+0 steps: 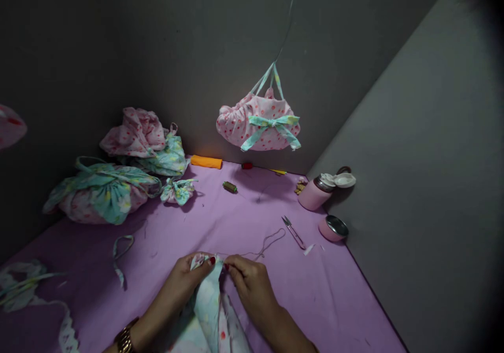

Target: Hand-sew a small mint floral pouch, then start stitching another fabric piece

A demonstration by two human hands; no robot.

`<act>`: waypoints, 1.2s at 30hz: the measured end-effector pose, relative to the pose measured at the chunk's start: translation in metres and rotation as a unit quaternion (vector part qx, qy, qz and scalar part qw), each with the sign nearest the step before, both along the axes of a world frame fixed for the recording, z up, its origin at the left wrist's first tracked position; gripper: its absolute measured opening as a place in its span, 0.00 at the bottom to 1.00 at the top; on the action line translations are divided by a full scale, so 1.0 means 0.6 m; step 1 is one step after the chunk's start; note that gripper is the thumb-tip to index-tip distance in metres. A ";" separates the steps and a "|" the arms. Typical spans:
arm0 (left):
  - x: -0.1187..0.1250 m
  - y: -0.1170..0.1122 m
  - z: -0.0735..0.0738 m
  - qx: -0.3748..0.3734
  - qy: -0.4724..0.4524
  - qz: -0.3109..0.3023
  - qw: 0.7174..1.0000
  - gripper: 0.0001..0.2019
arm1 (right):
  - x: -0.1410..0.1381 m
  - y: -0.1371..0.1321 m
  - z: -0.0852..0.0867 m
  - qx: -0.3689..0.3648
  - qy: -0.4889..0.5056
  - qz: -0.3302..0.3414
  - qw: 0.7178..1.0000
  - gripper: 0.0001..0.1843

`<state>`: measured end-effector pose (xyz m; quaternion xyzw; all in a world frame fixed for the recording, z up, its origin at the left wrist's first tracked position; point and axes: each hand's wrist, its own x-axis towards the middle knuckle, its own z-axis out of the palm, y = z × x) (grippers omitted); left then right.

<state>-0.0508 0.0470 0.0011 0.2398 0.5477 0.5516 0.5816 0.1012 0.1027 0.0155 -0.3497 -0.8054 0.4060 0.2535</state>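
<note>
Near the bottom middle, my left hand (192,274) pinches the gathered top of a piece of mint and pink floral fabric (207,300), which hangs down out of the frame. My right hand (252,284) is closed at the fabric's right edge, thumb and finger together. Whatever sits in that pinch is too small to make out. From close by the fingertips a thin thread (264,250) runs in a loose loop to the right over the purple cloth. Beyond its end lie pink-handled thread snips (294,233), blades pointing away from me.
A pink dotted bag (268,127) with a mint bow hangs ahead. Fabric bags (106,193) pile up at left, near a fabric strip (122,258) and lace (67,332). Behind lie a green spool (230,187) and red spool (247,166). At right stands a pink jar (315,194).
</note>
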 end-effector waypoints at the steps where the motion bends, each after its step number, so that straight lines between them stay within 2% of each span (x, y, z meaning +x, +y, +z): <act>1: 0.000 0.000 0.000 -0.003 -0.001 -0.001 1.000 0.10 | 0.000 -0.001 0.003 -0.006 0.006 0.002 1.000 0.15; 7: 0.000 -0.001 0.004 -0.002 -0.005 0.000 1.000 0.09 | -0.001 0.000 0.008 -0.010 0.017 0.002 1.000 0.17; 14: 0.000 0.001 0.002 0.003 -0.003 0.011 1.000 0.08 | -0.001 0.001 -0.003 -0.005 0.022 0.003 1.000 0.18; 21: -0.002 0.002 -0.005 0.005 0.024 -0.006 1.000 0.10 | 0.000 0.000 -0.008 0.018 0.000 -0.001 1.000 0.17; 26: -0.006 0.000 -0.009 0.026 0.053 -0.037 0.998 0.13 | -0.001 -0.001 -0.015 0.019 -0.041 -0.023 0.999 0.19; 29: -0.007 0.000 -0.011 0.035 0.090 -0.053 0.994 0.14 | -0.001 -0.002 -0.018 0.008 -0.034 -0.009 0.999 0.18; 36: -0.006 0.002 -0.021 0.033 0.164 -0.033 0.985 0.13 | -0.002 -0.003 -0.015 0.000 -0.040 -0.013 0.999 0.14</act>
